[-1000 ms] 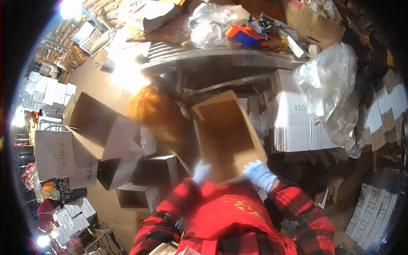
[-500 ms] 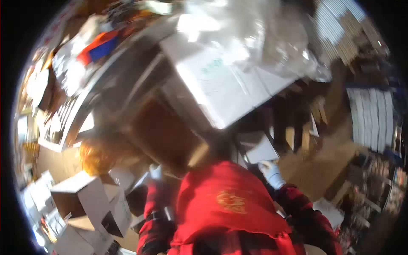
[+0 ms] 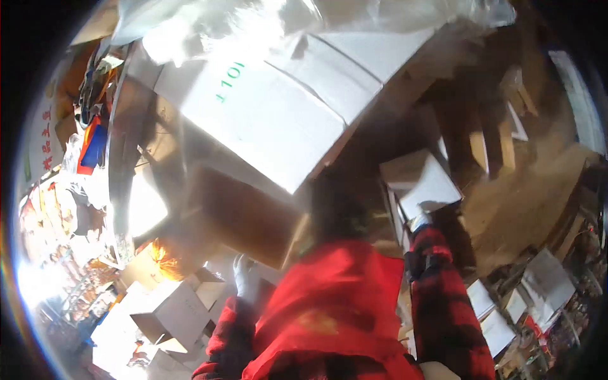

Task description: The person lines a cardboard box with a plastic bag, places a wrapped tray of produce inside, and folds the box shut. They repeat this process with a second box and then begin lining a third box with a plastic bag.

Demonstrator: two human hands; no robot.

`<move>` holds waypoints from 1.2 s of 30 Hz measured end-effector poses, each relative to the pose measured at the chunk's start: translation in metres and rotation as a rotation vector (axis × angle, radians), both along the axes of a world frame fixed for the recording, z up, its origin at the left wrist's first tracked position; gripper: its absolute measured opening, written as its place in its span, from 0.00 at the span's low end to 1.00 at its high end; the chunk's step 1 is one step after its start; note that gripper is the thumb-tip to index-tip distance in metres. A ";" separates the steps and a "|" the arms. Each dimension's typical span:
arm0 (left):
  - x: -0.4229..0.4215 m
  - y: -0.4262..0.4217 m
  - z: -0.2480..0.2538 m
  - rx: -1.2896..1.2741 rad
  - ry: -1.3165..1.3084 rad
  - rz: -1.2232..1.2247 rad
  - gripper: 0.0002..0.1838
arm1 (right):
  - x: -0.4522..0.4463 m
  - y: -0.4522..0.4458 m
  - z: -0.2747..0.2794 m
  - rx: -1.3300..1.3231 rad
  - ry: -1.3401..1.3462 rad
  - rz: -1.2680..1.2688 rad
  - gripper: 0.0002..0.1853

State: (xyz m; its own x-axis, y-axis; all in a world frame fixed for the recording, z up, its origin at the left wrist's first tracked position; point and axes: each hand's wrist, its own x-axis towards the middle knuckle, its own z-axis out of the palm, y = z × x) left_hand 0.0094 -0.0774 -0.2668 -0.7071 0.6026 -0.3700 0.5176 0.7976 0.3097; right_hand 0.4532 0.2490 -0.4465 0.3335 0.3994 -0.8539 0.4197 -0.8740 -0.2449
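My left hand (image 3: 241, 273), in a light glove, is beside the lower edge of an open brown box (image 3: 250, 215); its fingers look apart. On the right, my right hand (image 3: 419, 221), also gloved, is closed at the near edge of a white carton (image 3: 427, 183); its fingertips are partly hidden there. Above the brown box is a stack of flat white cartons (image 3: 272, 120) with green print and straps round it. The brown box is blurred.
Clear plastic (image 3: 253, 19) lies over the stack. Several open white cartons, one of them at the lower left (image 3: 174, 310), stand near an orange tuft (image 3: 164, 259). Brown floor (image 3: 525, 202) shows at right, with more white boxes (image 3: 548, 285) below it.
The view has swung right. My right hand has left the brown box and reached the white carton at right. My left hand has come away from the brown box's edge.
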 end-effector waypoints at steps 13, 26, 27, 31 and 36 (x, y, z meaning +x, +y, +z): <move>-0.011 0.058 0.002 0.093 -0.280 -0.175 0.17 | 0.124 -0.057 0.206 0.050 -0.499 1.050 0.12; 0.053 0.092 0.058 0.227 -0.773 0.067 0.15 | 0.052 0.006 0.509 0.025 -0.360 1.295 0.17; 0.054 0.091 0.056 0.226 -0.725 0.058 0.15 | 0.044 -0.001 0.531 0.123 -0.392 1.310 0.16; 0.072 0.087 0.022 0.462 -0.528 -0.118 0.11 | 0.020 -0.013 0.540 0.209 -0.445 1.455 0.17; 0.111 0.108 0.020 0.285 -0.880 -0.303 0.17 | -0.006 -0.041 0.696 0.612 -0.598 1.184 0.06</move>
State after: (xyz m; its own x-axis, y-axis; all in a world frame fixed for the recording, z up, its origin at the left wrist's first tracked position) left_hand 0.1204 0.0310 -0.2469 -0.0483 0.8622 -0.5043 0.1798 0.5042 0.8447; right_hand 0.4469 0.2082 0.2495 -0.2051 0.9290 -0.3081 0.9747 0.2223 0.0214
